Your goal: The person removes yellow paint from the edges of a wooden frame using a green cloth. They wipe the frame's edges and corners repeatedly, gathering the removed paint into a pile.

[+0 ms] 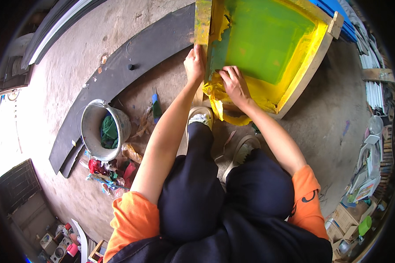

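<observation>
A wooden screen-printing frame (307, 74) with green mesh (267, 39) leans in front of me at the upper right. Yellow-stained tape runs along its inner borders. My left hand (194, 66) is closed round the left wooden bar, thumb pointing up along it. Inside the lower left corner, my right hand (236, 89) has its fingers pinched together at the border. Loose, crumpled yellow tape (215, 97) bunches beneath those fingers and hangs over the frame's lower edge. A bare teal strip (219, 52) shows beside the left bar; the tape's edge above it is torn.
To my left stands a metal bucket (104, 129) with dark green cloth inside, beside a heap of coloured scraps (112, 175). A long curved black panel (118, 65) lies behind it on the floor. Stacked goods and cartons (349, 219) line the right side. My shoes (243, 151) are below the frame.
</observation>
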### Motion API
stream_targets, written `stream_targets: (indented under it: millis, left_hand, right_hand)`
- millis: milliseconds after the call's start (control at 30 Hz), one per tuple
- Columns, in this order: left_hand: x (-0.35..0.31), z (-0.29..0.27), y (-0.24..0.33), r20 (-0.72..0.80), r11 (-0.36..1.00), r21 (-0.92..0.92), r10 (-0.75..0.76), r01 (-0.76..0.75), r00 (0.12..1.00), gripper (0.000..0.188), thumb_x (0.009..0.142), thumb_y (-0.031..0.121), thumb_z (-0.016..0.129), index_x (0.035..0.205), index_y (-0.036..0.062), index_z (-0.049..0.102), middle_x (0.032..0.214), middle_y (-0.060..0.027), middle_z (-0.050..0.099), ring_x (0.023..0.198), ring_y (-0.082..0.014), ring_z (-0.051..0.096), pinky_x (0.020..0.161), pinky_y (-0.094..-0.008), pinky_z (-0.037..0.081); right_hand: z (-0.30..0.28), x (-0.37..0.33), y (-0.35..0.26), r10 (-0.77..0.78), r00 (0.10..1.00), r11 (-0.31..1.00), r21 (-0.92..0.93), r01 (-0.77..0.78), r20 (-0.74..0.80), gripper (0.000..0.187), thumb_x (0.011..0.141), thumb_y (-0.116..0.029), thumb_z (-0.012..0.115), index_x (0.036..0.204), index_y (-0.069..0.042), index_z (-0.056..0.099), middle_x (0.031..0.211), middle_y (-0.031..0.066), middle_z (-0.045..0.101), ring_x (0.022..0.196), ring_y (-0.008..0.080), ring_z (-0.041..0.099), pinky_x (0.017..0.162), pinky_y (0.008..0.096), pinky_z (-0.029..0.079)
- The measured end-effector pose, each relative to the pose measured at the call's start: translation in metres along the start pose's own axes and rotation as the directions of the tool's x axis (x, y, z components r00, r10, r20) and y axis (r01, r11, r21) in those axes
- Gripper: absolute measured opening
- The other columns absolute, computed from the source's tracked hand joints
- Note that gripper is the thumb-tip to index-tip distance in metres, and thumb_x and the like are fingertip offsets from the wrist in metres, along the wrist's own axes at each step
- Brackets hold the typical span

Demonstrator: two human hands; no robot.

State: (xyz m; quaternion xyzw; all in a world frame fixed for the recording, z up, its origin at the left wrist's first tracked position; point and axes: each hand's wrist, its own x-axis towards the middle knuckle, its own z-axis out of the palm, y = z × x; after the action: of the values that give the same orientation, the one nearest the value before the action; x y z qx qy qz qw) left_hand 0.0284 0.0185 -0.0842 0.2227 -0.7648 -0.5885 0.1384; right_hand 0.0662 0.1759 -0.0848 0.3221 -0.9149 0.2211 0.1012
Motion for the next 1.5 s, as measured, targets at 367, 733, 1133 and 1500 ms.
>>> stream_targets:
  millis: [367,733,1133,1500]
  left_hand:
    - [-0.035,-0.011,0.001,-0.105,0.978,0.054,0.204,-0.2,0.973,0.033,0.086,0.023,0.056,0.102,-0.0036,0.044,0.099,-0.0177,0.043,0.09,-0.0282,0.047,0.081,-0.0376,0.039]
    - [-0.044,-0.018,-0.019,0.125,0.989,-0.117,0.104,-0.09,0.987,0.045,0.088,0.023,0.054,0.119,0.0022,0.029,0.108,-0.0218,0.047,0.098,-0.0302,0.051,0.085,-0.038,0.042]
    - [-0.043,-0.018,-0.026,0.1,0.988,-0.128,0.097,-0.084,0.99,0.042,0.088,0.017,0.054,0.119,0.0034,0.03,0.104,-0.0188,0.05,0.088,-0.025,0.055,0.079,-0.0349,0.044]
    - [-0.046,-0.017,-0.014,0.097,0.996,-0.066,0.065,-0.058,0.993,0.043,0.088,0.018,0.054,0.119,0.0035,0.029,0.106,-0.0201,0.051,0.091,-0.0269,0.056,0.079,-0.0353,0.045]
  right_hand:
    - [0.023,0.006,0.004,-0.066,0.997,0.977,-0.207,0.054,-0.048,0.017,0.076,-0.012,0.058,0.092,-0.008,0.06,0.099,0.0046,0.051,0.101,0.0217,0.047,0.081,0.0416,0.037]
    - [0.022,0.0,0.008,-0.14,0.989,0.987,-0.089,0.135,-0.053,0.018,0.073,-0.006,0.052,0.09,-0.004,0.058,0.096,0.0083,0.055,0.097,0.0256,0.049,0.082,0.038,0.044]
    - [0.011,-0.021,0.004,-0.046,0.999,0.983,0.175,0.046,-0.007,0.025,0.069,0.01,0.051,0.093,0.002,0.055,0.088,0.0127,0.056,0.087,0.0281,0.05,0.078,0.0373,0.045]
    - [-0.001,0.002,0.004,0.016,0.99,1.0,0.009,-0.015,-0.141,0.025,0.072,-0.008,0.065,0.096,-0.006,0.059,0.092,0.0062,0.051,0.095,0.0252,0.046,0.082,0.0373,0.041]
